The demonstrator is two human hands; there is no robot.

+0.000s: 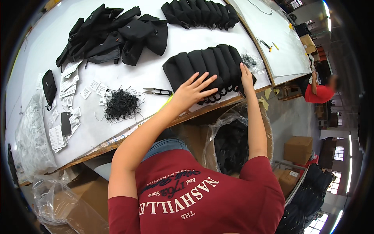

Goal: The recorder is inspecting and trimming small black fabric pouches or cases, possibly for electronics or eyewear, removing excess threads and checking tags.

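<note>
A row of several black fabric pouches point(206, 64), packed side by side with small loops at the near edge, lies at the table's front edge. My left hand point(194, 90) rests open on its near left part, fingers spread. At the right end, my right hand point(246, 79) is held flat along the last pouch, fingers stretched out; its thumb is hard to see. Thread snips point(157, 91) lie left of the row. Next to them sits a tangled heap of black strings point(121, 104). A clear plastic bag with dark bits point(253, 62) is just beyond my right hand.
Behind are a loose pile of black pouches point(117, 35) and another row point(200, 15). White paper tags point(70, 84), a single pouch point(49, 86) and clear bags point(33, 136) lie left. Below the edge stands a lined carton point(269, 128). A person in red point(320, 91) is at right.
</note>
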